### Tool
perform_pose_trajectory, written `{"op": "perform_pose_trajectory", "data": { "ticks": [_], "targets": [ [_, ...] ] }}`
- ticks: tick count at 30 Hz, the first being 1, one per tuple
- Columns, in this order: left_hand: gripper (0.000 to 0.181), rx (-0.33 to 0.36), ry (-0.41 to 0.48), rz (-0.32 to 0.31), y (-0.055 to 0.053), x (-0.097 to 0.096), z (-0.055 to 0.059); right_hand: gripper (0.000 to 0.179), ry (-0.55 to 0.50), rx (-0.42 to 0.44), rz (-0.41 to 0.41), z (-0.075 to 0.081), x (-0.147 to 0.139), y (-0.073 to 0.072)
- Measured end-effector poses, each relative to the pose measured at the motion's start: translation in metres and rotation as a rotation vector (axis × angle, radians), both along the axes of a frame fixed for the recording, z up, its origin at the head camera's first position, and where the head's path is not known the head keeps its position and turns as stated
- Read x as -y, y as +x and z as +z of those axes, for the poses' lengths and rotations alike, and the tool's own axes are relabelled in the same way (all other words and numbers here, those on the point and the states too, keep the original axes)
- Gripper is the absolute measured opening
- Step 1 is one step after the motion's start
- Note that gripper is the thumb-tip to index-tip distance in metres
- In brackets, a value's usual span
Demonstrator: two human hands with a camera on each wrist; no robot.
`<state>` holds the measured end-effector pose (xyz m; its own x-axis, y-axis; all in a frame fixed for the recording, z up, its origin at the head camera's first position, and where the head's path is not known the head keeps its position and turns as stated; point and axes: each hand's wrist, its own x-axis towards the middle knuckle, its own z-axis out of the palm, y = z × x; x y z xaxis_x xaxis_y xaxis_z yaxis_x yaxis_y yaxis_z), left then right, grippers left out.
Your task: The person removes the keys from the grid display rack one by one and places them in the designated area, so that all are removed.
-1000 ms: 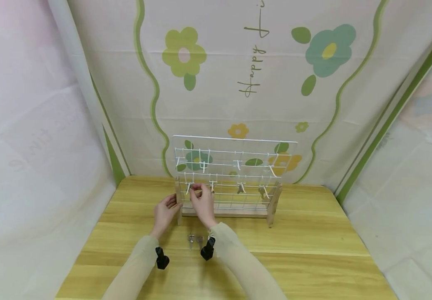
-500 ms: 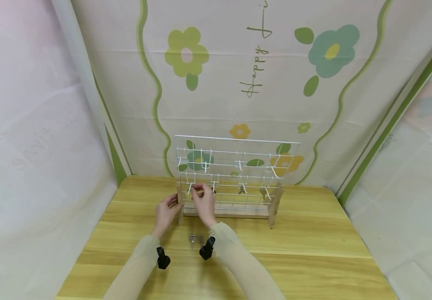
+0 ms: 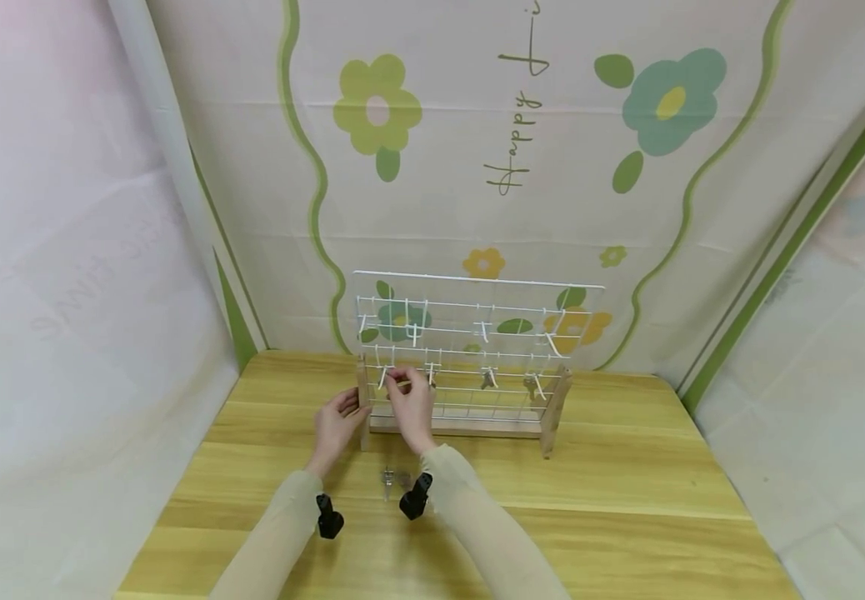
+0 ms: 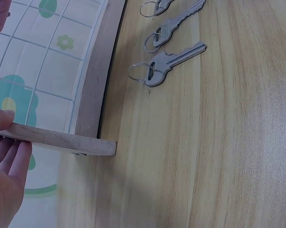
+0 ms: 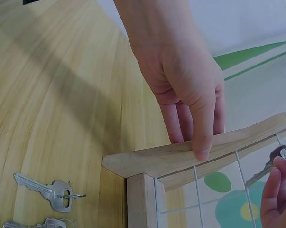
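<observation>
The right hand [image 3: 412, 408], left of centre in the head view, has thumb and fingertips brought together on a metal key [image 5: 275, 155]; the right wrist view shows this key at the lower right of the frame, bow between the fingers and blade angled down toward the left. In the head view the pinch is located just beside the leftmost hook [image 3: 383, 378] of the lower row; whether the key's ring touches that hook cannot be determined. The left hand [image 3: 337, 423] is clamped on the left wooden upright [image 4: 62, 138] of the rack, thumb on one face and fingers on the opposite face. The rack consists of a white wire grid [image 3: 477, 279], a wooden base bar [image 3: 455, 427], the left upright and a right wooden upright [image 3: 556, 412]. Hooks are arranged in two rows on the grid. In the lower row, a third-hook key [image 3: 487, 380] and a rightmost key [image 3: 531, 384] hang right of centre; the dark item at the second hook is too small to identify. Three loose keys [image 4: 162, 66] with rings lie side by side on the wood-grain table [image 3: 627, 475], at the top of the left wrist view; the uppermost is cut by the frame edge. A flower-printed curtain [image 3: 447, 192] fills the upper part of the head view.
</observation>
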<state>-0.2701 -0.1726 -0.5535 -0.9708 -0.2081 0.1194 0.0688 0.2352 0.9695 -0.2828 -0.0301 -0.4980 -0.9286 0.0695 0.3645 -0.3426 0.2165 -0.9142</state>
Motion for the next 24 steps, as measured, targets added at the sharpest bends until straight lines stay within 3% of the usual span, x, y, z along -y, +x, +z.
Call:
{"op": "perform_pose_trajectory", "data": {
  "ticks": [16,24],
  "targets": [
    [0.048,-0.018,-0.001,0.004,0.0,0.0,0.001,0.006,0.069,-0.044,0.042,0.003,-0.009,0.011],
    [0.041,-0.18,-0.009,0.006,0.006,0.0,-0.002,0.005,0.1,-0.043,0.05,0.004,-0.013,0.019]
  ]
}}
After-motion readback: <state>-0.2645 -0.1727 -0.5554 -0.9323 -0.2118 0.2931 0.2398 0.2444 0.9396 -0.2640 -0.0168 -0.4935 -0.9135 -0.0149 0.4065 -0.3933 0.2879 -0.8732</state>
